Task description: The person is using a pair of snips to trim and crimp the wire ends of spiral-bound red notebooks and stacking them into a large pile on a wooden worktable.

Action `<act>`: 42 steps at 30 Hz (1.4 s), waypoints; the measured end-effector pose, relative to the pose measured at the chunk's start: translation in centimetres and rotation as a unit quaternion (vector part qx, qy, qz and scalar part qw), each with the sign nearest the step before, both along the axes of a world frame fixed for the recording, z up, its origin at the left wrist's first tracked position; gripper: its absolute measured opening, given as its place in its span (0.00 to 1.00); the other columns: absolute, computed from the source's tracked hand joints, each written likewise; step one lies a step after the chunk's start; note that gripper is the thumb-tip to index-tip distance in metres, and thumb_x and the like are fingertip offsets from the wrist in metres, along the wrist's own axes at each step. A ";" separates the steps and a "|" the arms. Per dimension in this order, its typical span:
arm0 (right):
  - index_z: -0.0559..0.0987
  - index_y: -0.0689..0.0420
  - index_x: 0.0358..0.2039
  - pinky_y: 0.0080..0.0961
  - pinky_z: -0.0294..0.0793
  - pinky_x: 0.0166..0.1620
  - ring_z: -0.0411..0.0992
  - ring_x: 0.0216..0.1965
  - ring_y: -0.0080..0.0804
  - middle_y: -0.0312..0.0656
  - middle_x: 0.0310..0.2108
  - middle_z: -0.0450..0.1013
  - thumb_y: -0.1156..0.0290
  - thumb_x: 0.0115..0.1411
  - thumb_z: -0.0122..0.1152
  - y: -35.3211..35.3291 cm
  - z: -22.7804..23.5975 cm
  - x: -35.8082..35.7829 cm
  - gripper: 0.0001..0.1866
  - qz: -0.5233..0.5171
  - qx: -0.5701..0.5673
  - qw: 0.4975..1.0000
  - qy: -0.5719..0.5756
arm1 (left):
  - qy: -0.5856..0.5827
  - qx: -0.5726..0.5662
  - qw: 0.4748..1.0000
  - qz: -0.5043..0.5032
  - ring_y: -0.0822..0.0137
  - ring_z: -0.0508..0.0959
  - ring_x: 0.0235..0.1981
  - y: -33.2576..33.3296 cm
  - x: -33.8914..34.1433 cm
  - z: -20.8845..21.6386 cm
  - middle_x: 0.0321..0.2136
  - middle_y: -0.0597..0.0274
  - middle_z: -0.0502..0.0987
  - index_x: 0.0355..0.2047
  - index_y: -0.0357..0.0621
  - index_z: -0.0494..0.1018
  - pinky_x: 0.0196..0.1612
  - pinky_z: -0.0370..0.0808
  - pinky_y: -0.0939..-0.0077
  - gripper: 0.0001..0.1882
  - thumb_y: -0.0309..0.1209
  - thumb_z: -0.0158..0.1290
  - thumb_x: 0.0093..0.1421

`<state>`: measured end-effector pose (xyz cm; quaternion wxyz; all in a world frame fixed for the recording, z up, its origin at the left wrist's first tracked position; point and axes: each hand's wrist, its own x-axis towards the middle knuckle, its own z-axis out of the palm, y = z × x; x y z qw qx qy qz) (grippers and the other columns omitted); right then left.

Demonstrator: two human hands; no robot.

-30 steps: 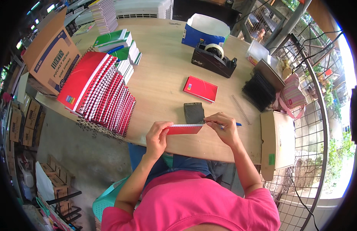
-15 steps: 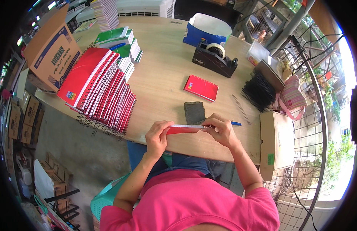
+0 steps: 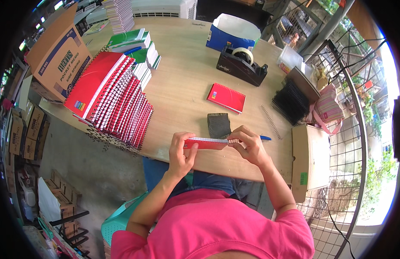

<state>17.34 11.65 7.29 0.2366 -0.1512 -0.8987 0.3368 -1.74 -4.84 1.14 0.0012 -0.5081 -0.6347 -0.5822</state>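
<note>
My left hand (image 3: 181, 152) is closed on the left end of a small red notebook (image 3: 207, 144), its thumb across the cover. The notebook is held edge-up over the near side of the table. At its right end, my right hand (image 3: 248, 147) pinches a short stretch of spiral wire (image 3: 233, 141) against the notebook's corner. How far the wire passes through the holes I cannot make out. Just beyond the notebook lies a dark grey block (image 3: 219, 124). A blue pen (image 3: 265, 138) rests beside my right fingers, and a loose spiral wire (image 3: 271, 122) lies farther right.
A red notebook (image 3: 226, 98) lies mid-table, with a black tape dispenser (image 3: 242, 67) and blue box (image 3: 233, 35) behind. Black coils (image 3: 290, 102) and a cardboard box (image 3: 310, 157) line the right. Stacked red spiral notebooks (image 3: 118, 101), green notebooks (image 3: 139, 52) and a carton (image 3: 61, 56) stand left.
My left hand has slid slightly right and its thumb now presses the notebook's cover. More of the red cover faces me, and the wire shows between notebook and right fingers.
</note>
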 end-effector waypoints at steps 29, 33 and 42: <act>0.76 0.39 0.61 0.45 0.65 0.65 0.61 0.64 0.56 0.49 0.67 0.60 0.67 0.49 0.71 5.1 2.4 -3.3 0.35 0.097 0.170 0.970 -0.147 | -0.029 0.026 0.999 -0.004 0.54 0.69 0.42 1.2 0.7 -1.2 0.37 0.54 0.69 0.40 0.41 0.68 0.44 0.69 0.61 0.19 0.37 0.65 0.58; 0.78 0.43 0.59 0.45 0.66 0.63 0.63 0.63 0.53 0.55 0.65 0.62 0.64 0.49 0.72 7.0 0.2 -5.0 0.33 0.227 0.215 0.924 -0.221 | 0.036 0.021 0.999 -0.004 0.56 0.68 0.38 1.7 0.5 -0.5 0.34 0.56 0.68 0.39 0.41 0.67 0.41 0.68 0.61 0.24 0.39 0.69 0.53; 0.82 0.65 0.46 0.36 0.70 0.55 0.73 0.51 0.42 0.51 0.50 0.75 0.52 0.62 0.58 8.0 0.3 -1.2 0.27 0.167 -0.222 0.945 -0.173 | 0.002 0.003 0.999 -0.042 0.58 0.68 0.33 3.3 -1.0 -0.8 0.31 0.58 0.67 0.38 0.42 0.66 0.34 0.69 0.63 0.27 0.42 0.70 0.51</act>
